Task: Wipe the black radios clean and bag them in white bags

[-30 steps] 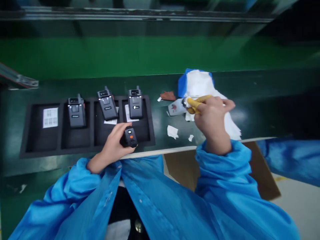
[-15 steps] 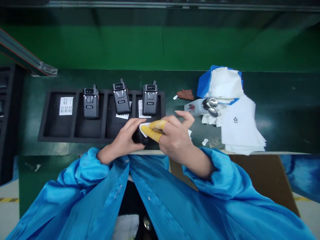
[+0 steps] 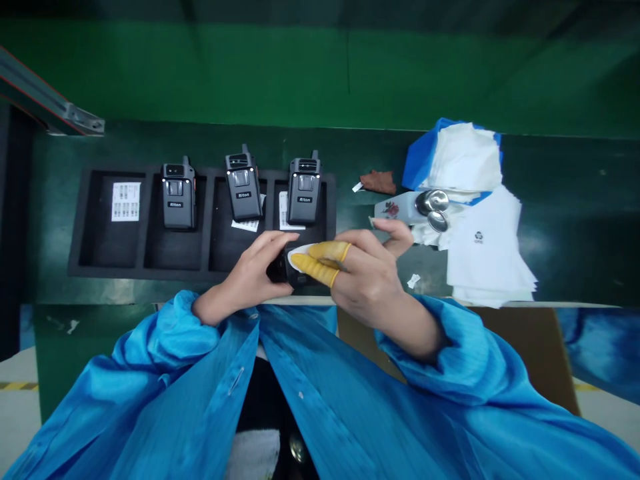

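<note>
My left hand (image 3: 253, 270) is closed around a black handheld device (image 3: 299, 277), mostly hidden by my fingers, near the front edge of the bench. Yellow finger cots cover two fingers of my right hand (image 3: 363, 270). Those fingers press a small white wipe (image 3: 303, 253) onto the device's face, while another finger sticks out to the right. Just beyond my hands lie two walkie-talkies marked "Riton", the right one (image 3: 305, 190) and the middle one (image 3: 243, 187). Farther left is a third walkie-talkie (image 3: 179, 197). All three rest in a black foam tray.
The black foam tray (image 3: 113, 272) has several compartments, with a printed label sheet (image 3: 126, 201) in the leftmost. On the right are a blue bin (image 3: 417, 160) of white wipes, a stack of white sheets (image 3: 487, 260), round metal lids (image 3: 433, 201) and a brown scrap (image 3: 379, 181).
The view has shifted slightly. My right hand has moved a little to the right, and more of the black device shows below the wipe. Both hands keep their hold.
</note>
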`<state>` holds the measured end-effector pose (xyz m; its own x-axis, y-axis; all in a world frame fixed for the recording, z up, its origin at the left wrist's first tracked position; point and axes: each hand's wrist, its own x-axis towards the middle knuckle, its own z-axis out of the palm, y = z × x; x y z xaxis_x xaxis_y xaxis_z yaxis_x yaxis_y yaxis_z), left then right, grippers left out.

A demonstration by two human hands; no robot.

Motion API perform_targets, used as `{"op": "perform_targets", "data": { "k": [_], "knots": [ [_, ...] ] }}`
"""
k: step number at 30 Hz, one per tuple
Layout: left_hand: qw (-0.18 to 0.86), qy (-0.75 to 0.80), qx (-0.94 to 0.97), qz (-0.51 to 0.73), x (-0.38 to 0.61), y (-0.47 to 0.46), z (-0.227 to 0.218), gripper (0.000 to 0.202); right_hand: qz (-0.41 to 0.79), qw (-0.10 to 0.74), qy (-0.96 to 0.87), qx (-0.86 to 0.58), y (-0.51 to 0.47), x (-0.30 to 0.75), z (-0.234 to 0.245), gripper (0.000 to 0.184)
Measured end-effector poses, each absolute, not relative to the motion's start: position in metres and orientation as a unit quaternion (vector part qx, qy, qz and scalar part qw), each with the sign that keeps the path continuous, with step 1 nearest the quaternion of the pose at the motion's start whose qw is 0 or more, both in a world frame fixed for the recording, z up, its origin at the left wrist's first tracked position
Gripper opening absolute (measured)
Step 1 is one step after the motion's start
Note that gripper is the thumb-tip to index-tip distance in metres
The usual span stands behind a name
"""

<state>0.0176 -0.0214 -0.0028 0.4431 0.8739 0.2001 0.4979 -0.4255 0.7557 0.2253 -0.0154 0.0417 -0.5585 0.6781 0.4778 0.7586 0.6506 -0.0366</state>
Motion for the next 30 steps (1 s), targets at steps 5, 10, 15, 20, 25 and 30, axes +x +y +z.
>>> {"op": "perform_targets", "data": {
  "k": [5,10,15,20,25,30],
  "knots": [
    [0.307,0.432,0.787,0.316,0.019,-0.022,-0.004,0.064,-0.087,0.328,-0.847,-0.41,-0.01,0.226,0.044,0.04],
    [0.312,0.427,0.788,0.316,0.019,-0.022,-0.001,0.065,-0.084,0.315,-0.865,-0.38,-0.015,0.215,0.043,0.037],
    [0.306,0.435,0.782,0.325,0.017,-0.022,-0.003,0.062,-0.133,0.301,-0.86,-0.389,-0.017,0.22,0.037,0.041],
    [0.307,0.428,0.781,0.337,0.017,-0.027,-0.003,0.06,-0.11,0.323,-0.835,-0.432,-0.013,0.23,0.028,0.035],
    [0.279,0.492,0.728,0.387,-0.01,-0.032,0.029,0.063,-0.086,0.322,-0.832,-0.443,-0.012,0.242,0.018,0.022],
    [0.119,0.749,0.579,0.301,-0.101,-0.001,0.051,0.061,-0.062,0.324,-0.835,-0.44,-0.011,0.249,0.005,0.02]
  ]
}}
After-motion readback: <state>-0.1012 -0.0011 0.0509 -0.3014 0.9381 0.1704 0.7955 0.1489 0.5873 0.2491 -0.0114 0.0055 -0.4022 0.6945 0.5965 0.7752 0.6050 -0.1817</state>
